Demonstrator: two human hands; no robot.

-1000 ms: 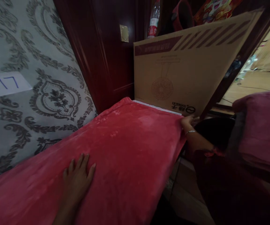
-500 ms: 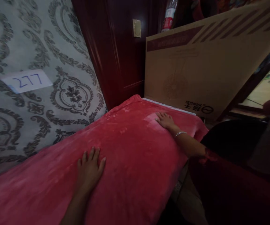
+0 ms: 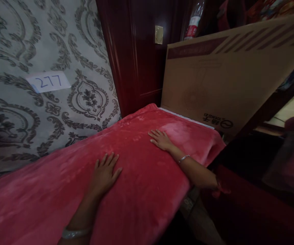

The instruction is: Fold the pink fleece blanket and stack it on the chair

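Both hands (image 3: 131, 158) flat — red blanket (image 3: 60, 190) beneath.

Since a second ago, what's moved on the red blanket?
The right hand left the blanket's far corner, came up onto the red blanket and slid toward the middle, flat. The left hand stayed flat on it. The cardboard box is unchanged.

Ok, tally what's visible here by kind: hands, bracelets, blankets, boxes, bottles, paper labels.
Hands: 2, left hand, right hand
Bracelets: 2
Red blanket: 1
Cardboard box: 1
Bottle: 1
Paper label: 1
Total: 8
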